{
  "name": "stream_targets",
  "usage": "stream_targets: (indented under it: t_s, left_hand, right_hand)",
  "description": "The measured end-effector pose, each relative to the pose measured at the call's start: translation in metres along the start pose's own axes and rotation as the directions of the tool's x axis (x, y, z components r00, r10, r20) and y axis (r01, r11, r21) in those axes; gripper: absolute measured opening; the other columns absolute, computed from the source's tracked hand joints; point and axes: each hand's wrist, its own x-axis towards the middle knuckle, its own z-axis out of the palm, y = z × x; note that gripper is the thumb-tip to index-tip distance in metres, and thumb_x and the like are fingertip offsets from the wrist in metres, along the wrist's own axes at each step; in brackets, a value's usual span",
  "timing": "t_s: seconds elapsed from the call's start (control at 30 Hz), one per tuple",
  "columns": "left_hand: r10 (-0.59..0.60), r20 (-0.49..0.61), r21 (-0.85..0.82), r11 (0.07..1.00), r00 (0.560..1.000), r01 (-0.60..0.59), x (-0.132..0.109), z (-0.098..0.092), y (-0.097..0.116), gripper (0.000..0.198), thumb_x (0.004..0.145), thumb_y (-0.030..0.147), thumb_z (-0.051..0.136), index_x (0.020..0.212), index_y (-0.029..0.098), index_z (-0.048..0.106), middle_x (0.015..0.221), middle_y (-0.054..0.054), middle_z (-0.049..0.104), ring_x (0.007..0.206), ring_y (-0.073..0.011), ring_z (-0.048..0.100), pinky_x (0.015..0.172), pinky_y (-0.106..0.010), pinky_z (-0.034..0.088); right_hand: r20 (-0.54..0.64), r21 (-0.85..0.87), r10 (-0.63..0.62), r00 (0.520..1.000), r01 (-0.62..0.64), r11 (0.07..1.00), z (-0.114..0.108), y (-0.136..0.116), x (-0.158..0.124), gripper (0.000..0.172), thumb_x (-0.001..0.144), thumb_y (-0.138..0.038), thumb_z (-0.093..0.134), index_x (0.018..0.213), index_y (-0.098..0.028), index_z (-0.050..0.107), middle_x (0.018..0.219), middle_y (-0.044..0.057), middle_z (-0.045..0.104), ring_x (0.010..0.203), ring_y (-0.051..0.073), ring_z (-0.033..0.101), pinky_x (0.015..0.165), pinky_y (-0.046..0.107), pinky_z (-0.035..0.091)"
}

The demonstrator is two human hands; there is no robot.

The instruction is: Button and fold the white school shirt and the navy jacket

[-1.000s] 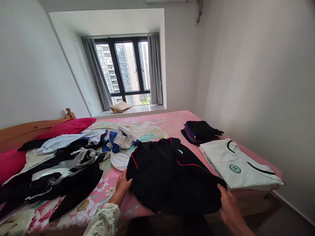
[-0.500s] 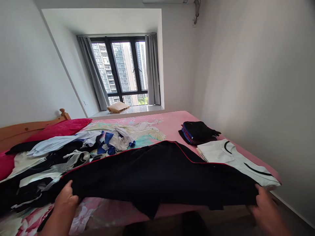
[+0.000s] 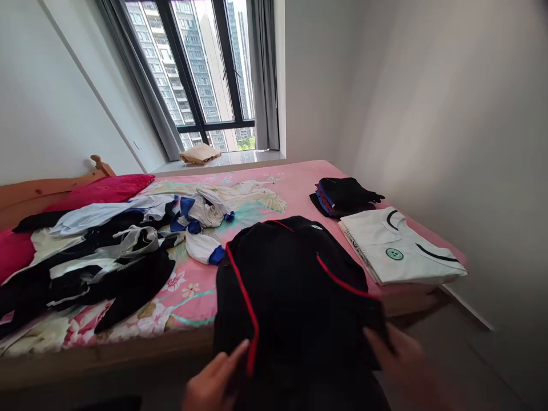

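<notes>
A black garment with red piping (image 3: pixel 295 291) hangs over the near edge of the bed, its upper part lying on the pink sheet. My left hand (image 3: pixel 214 382) touches its lower left hem beside the red trim, fingers stretched toward the cloth. My right hand (image 3: pixel 406 362) is blurred at the garment's lower right corner and seems to pinch the fabric. A folded white shirt with a green badge (image 3: pixel 398 251) lies just right of the garment.
A pile of unfolded black, white and blue clothes (image 3: pixel 98 251) covers the bed's left half. A folded dark stack (image 3: pixel 345 196) sits behind the white shirt. The bed's wooden edge (image 3: pixel 107 357) runs along the front; a white wall stands close on the right.
The garment was stretched wide between both hands half a second ago; now it is drawn narrower and lower, hanging over the bed edge. My hands have come closer together. The camera tilted down.
</notes>
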Motion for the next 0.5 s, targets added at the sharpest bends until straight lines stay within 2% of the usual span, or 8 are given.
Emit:
stream_targets:
  t_s: [0.03,0.07,0.1,0.13,0.2,0.3,0.4,0.5]
  left_hand:
    - [0.063,0.155,0.035,0.997,0.986,-0.069,-0.011,0.021,0.019,0.061,0.072,0.005,0.049,0.124,0.034,0.055,0.077,0.001,0.065,0.063,-0.012,0.063,0.06,-0.018,0.049]
    - [0.058,0.276,0.07,0.994,0.959,-0.081,-0.022,0.039,0.035,0.065,0.068,0.0,0.048,0.122,0.035,0.057,0.077,0.001,0.065,0.063,-0.0125,0.063,0.059,-0.019,0.049]
    - [0.03,0.387,0.108,0.991,0.922,-0.078,-0.033,0.052,0.047,0.068,0.065,-0.003,0.047,0.12,0.035,0.059,0.078,0.0,0.065,0.064,-0.0131,0.063,0.059,-0.02,0.049]
    - [-0.025,0.458,0.146,0.988,0.888,-0.047,-0.043,0.06,0.056,0.069,0.064,-0.005,0.045,0.117,0.035,0.061,0.078,0.0,0.065,0.065,-0.0136,0.063,0.06,-0.021,0.048]
    - [-0.135,0.524,0.191,0.981,0.841,0.039,-0.059,0.062,0.065,0.069,0.063,-0.006,0.043,0.116,0.034,0.062,0.083,-0.002,0.065,0.073,-0.0151,0.062,0.066,-0.024,0.048]
    - [-0.145,0.552,0.135,0.987,0.821,0.083,-0.07,0.05,0.07,0.074,0.059,-0.002,0.047,0.123,0.034,0.056,0.094,-0.003,0.062,0.085,-0.018,0.059,0.074,-0.029,0.048]
    - [-0.077,0.511,0.089,0.995,0.856,0.036,-0.07,0.044,0.078,0.079,0.053,-0.001,0.049,0.125,0.033,0.054,0.105,-0.005,0.06,0.093,-0.0206,0.057,0.076,-0.032,0.048]
    - [0.047,0.387,0.09,0.992,0.921,-0.089,-0.067,0.056,0.085,0.072,0.054,-0.002,0.05,0.116,0.031,0.06,0.105,-0.005,0.062,0.092,-0.0209,0.058,0.073,-0.031,0.049]
  right_hand:
    - [0.208,0.011,-0.195,0.959,0.197,0.98,0.013,-0.003,-0.015,0.022,0.085,-0.029,0.048,0.094,-0.021,0.066,0.076,0.005,0.068,0.065,0.019,0.064,0.061,0.028,0.05]
    - [0.374,0.03,-0.318,0.871,0.331,0.943,0.026,-0.003,-0.03,0.026,0.083,-0.02,0.048,0.102,-0.022,0.066,0.078,0.003,0.068,0.067,0.018,0.064,0.062,0.027,0.049]
    - [0.496,0.023,-0.36,0.79,0.403,0.915,0.038,0.0,-0.045,0.034,0.08,-0.012,0.048,0.109,-0.022,0.064,0.078,0.003,0.068,0.068,0.017,0.064,0.063,0.026,0.048]
    - [0.579,-0.014,-0.346,0.738,0.434,0.901,0.049,0.004,-0.058,0.044,0.077,-0.005,0.049,0.115,-0.023,0.062,0.079,0.002,0.068,0.069,0.017,0.064,0.063,0.025,0.047]
    - [0.63,-0.126,-0.265,0.73,0.433,0.893,0.064,0.016,-0.08,0.053,0.071,0.001,0.05,0.116,-0.024,0.062,0.076,0.002,0.067,0.068,0.017,0.063,0.064,0.026,0.045]
    - [0.599,-0.212,-0.196,0.777,0.389,0.896,0.07,0.025,-0.095,0.052,0.068,0.002,0.054,0.11,-0.026,0.065,0.079,0.002,0.064,0.075,0.018,0.06,0.068,0.027,0.044]
    - [0.541,-0.215,-0.206,0.815,0.371,0.903,0.071,0.015,-0.096,0.044,0.068,-0.001,0.06,0.104,-0.026,0.066,0.088,0.004,0.061,0.083,0.019,0.056,0.072,0.029,0.042]
    - [0.511,-0.158,-0.267,0.817,0.395,0.905,0.076,-0.005,-0.098,0.039,0.073,-0.004,0.061,0.105,-0.025,0.064,0.093,0.004,0.06,0.088,0.019,0.053,0.076,0.03,0.042]
